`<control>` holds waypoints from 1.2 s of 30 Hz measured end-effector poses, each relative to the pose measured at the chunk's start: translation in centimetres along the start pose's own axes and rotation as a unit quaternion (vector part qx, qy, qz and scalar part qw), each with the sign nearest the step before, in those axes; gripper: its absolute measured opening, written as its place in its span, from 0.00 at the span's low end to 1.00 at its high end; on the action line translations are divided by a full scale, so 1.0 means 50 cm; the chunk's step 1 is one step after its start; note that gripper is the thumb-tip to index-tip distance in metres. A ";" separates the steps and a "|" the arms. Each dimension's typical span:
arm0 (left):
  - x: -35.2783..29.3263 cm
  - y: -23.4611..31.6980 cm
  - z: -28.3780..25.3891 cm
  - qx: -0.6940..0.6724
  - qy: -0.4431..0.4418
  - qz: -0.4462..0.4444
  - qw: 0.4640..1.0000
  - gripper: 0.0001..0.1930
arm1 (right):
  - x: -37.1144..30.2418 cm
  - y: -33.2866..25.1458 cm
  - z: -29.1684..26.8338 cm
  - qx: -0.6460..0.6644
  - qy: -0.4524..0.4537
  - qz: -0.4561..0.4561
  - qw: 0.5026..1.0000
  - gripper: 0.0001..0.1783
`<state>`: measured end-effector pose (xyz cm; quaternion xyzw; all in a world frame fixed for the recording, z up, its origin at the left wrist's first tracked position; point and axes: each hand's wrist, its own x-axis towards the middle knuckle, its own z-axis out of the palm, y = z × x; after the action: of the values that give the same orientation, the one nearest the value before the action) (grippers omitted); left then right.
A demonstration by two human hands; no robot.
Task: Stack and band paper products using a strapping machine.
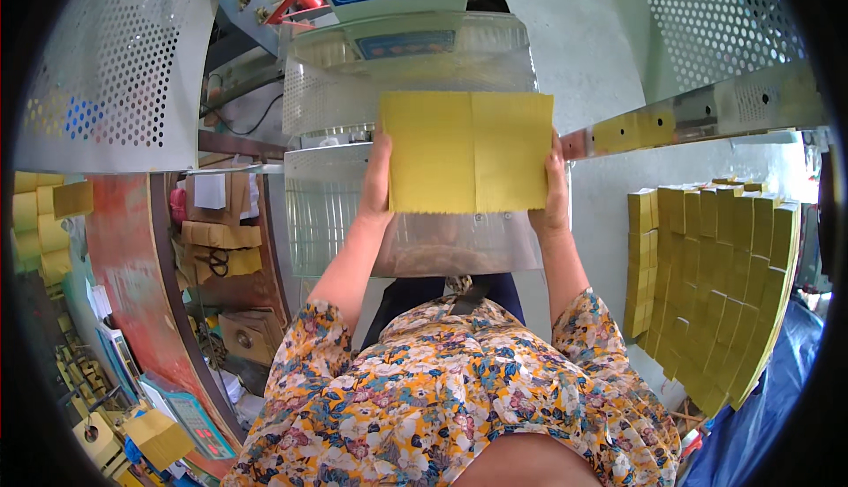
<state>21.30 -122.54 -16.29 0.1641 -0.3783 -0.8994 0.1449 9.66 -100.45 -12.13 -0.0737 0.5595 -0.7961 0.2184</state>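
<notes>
Between my two hands is a flat yellow stack of paper point(433, 153) with a ragged near edge and a faint seam down its middle. My left hand point(378, 173) grips its left side, and my right hand point(555, 182) presses on its right side. The fingers of both hands are partly hidden behind the stack. It is held up over a metal tray point(327, 213) on the machine in front of me. A clear curved cover point(406, 72) stands just beyond the stack.
Many yellow paper bundles point(715, 266) are piled on the right, by a blue plastic sheet point(760, 399). A perforated panel point(115, 72) stands far left, and a metal rail point(689, 120) runs along the right. Scissors point(218, 262) lie on shelving at left, beside a worn red board point(124, 284).
</notes>
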 end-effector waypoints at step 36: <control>0.042 -0.037 0.039 0.096 0.089 0.045 0.990 0.28 | 0.084 0.059 -0.035 0.019 -0.017 0.006 1.000 0.39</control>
<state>18.37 -120.88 -16.72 0.2395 -0.4553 -0.8335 0.2016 6.03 -101.56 -16.01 -0.0792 0.5407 -0.8040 0.2343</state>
